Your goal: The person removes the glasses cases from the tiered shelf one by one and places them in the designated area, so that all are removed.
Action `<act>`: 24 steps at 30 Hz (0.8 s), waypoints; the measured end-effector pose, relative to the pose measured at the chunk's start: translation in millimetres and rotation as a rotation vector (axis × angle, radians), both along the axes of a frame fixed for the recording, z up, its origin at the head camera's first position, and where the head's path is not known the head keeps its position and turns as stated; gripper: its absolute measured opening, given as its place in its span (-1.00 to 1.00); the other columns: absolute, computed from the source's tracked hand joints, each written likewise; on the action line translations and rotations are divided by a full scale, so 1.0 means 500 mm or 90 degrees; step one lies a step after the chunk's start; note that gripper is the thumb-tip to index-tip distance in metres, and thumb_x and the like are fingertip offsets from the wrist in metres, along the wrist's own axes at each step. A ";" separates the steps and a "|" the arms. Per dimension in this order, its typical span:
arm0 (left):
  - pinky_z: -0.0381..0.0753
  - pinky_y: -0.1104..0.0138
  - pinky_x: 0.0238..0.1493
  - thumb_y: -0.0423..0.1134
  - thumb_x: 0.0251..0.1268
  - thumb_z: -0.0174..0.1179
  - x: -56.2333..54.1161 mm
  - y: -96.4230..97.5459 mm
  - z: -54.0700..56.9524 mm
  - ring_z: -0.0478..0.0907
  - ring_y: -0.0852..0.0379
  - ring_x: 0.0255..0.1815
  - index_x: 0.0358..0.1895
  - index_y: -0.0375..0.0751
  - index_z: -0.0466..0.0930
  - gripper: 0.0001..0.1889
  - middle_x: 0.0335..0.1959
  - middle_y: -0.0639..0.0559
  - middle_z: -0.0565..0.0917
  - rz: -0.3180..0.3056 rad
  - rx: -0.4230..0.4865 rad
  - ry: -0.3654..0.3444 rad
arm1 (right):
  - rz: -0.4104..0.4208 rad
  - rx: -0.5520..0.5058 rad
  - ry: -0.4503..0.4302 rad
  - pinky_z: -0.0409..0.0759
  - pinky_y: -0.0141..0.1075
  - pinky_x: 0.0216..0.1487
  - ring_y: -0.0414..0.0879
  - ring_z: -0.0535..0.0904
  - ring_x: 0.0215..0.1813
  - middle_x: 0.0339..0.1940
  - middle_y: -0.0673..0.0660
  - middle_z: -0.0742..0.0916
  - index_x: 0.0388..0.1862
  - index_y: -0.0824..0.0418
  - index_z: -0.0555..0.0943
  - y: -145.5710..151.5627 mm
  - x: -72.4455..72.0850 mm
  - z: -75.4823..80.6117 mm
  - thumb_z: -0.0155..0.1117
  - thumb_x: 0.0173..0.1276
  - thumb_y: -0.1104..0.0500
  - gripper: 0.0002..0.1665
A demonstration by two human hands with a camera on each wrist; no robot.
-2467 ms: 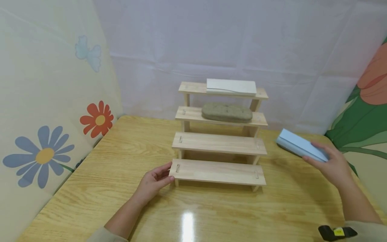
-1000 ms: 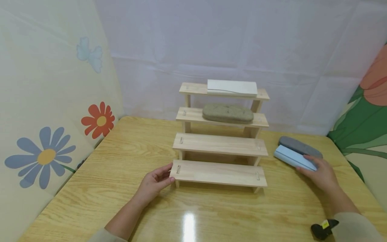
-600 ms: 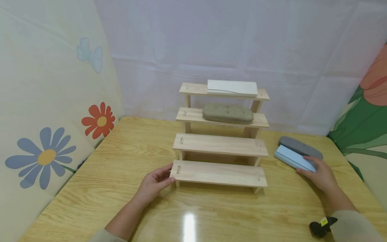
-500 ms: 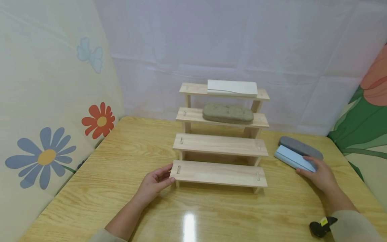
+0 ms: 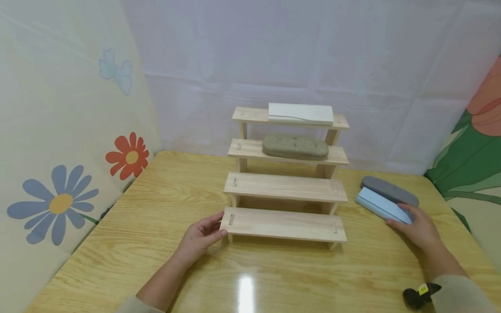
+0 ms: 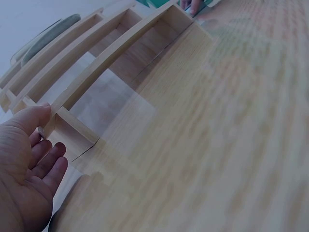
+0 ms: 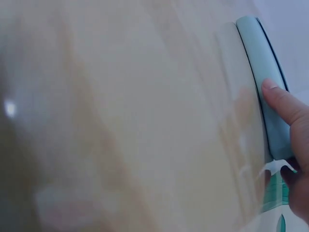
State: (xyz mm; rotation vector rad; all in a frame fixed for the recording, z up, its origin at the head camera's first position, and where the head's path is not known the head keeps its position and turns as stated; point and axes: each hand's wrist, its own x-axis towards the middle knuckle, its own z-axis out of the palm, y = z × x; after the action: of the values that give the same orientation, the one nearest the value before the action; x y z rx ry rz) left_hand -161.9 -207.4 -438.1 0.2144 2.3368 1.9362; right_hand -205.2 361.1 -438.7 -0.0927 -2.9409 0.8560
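Observation:
A four-tier wooden display stand [image 5: 283, 224] stands mid-table. My left hand [image 5: 197, 237] grips the left end of its lowest shelf; the left wrist view shows the thumb against the shelf edge and the other fingers bent beside it. To the right, my right hand [image 5: 420, 228] holds a light blue glasses case [image 5: 381, 204] by its near end, thumb on the front side. This case lies on the table, slanting, as the right wrist view also shows. Right behind it is a grey glasses case [image 5: 389, 190], partly covered by the blue one and the hand.
On the stand's top shelf lies a white glasses case [image 5: 300, 113]. An olive, tufted-looking glasses case [image 5: 295, 146] sits on the shelf below it. The wooden table [image 5: 188, 182] meets a pale cloth backdrop [image 5: 235, 52] behind, with flower-printed panels at both sides.
My right hand has brought the blue glasses case down toward me and onto the table, uncovering the grey one behind. Lately it has barely shifted. My left hand stays on the shelf.

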 end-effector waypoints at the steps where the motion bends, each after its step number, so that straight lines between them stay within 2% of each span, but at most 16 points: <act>1: 0.56 0.58 0.05 -0.35 0.29 0.27 0.000 0.000 0.000 0.58 0.38 0.03 0.37 -0.47 0.30 -0.38 0.27 -0.42 0.48 0.000 0.001 0.000 | -0.006 0.000 -0.001 0.19 0.41 0.26 0.61 0.16 0.32 0.34 0.68 0.28 0.39 0.50 0.24 0.003 0.002 -0.001 0.34 0.30 -0.17 -0.01; 4: 0.56 0.58 0.06 -0.36 0.29 0.27 0.000 -0.001 0.000 0.57 0.35 0.05 0.37 -0.47 0.30 -0.39 0.28 -0.43 0.48 0.000 0.003 0.003 | -0.025 0.004 -0.006 0.22 0.40 0.25 0.61 0.18 0.30 0.33 0.70 0.28 0.38 0.53 0.23 0.009 0.008 -0.003 0.32 0.31 -0.18 0.00; 12: 0.56 0.58 0.07 -0.37 0.28 0.27 0.002 0.001 0.000 0.56 -0.04 0.21 0.36 -0.46 0.32 -0.40 0.30 -0.39 0.47 0.014 -0.011 0.004 | -0.046 0.003 0.001 0.22 0.40 0.26 0.61 0.17 0.30 0.31 0.72 0.27 0.38 0.58 0.21 0.005 0.012 0.000 0.26 0.36 -0.18 -0.01; 17: 0.56 0.57 0.08 -0.37 0.27 0.28 0.002 0.003 0.000 0.56 0.00 0.20 0.36 -0.43 0.33 -0.40 0.30 -0.36 0.48 0.021 -0.014 -0.007 | -0.060 -0.008 -0.005 0.18 0.40 0.29 0.61 0.13 0.32 0.32 0.73 0.23 0.41 0.57 0.17 0.002 0.010 0.004 0.22 0.39 -0.16 -0.02; 24: 0.56 0.57 0.06 -0.36 0.29 0.27 0.001 0.004 0.005 0.57 -0.01 0.18 0.37 -0.44 0.32 -0.40 0.28 -0.40 0.49 0.012 -0.013 0.005 | -0.095 -0.030 -0.018 0.17 0.38 0.34 0.60 0.11 0.35 0.37 0.71 0.20 0.44 0.56 0.10 0.002 0.006 0.007 0.19 0.41 -0.17 0.01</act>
State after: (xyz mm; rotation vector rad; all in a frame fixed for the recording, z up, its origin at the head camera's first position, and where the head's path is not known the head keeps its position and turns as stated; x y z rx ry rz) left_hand -161.7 -205.6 -435.4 0.2004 2.3710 1.9221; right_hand -202.1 362.3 -435.2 -0.3253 -2.8951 0.9098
